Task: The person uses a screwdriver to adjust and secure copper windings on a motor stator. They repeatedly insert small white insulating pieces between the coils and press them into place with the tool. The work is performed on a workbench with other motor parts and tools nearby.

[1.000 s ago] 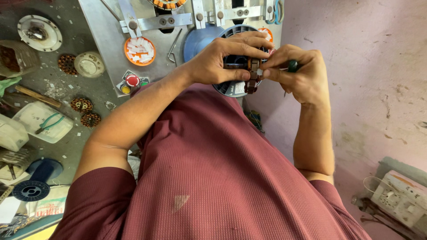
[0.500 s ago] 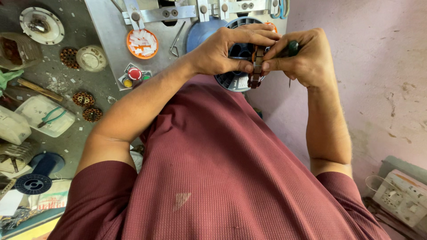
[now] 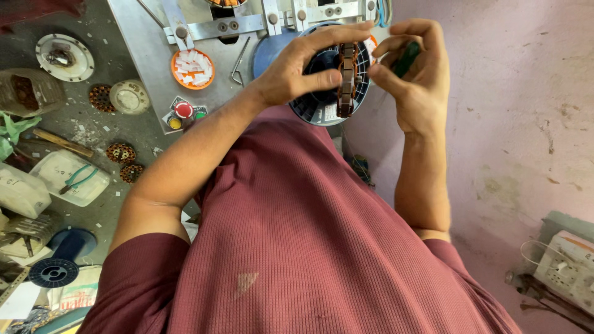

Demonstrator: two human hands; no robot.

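Stator ring point(image 3: 346, 80) stands on edge at upper centre, long axis vertical, pinched by my left hand point(image 3: 297, 74); my right hand point(image 3: 414, 74), just beside its right, grips a green-handled tool point(image 3: 406, 59).

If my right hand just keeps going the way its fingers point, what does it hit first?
Most likely the copper-wound stator ring that the left hand holds edge-on; the right hand, gripping a dark green handle, has its fingertips right beside it. Depth is unclear.

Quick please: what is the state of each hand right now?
Left hand: closed on the copper-wound stator ring, held edge-on.
Right hand: closed on a dark green tool handle.
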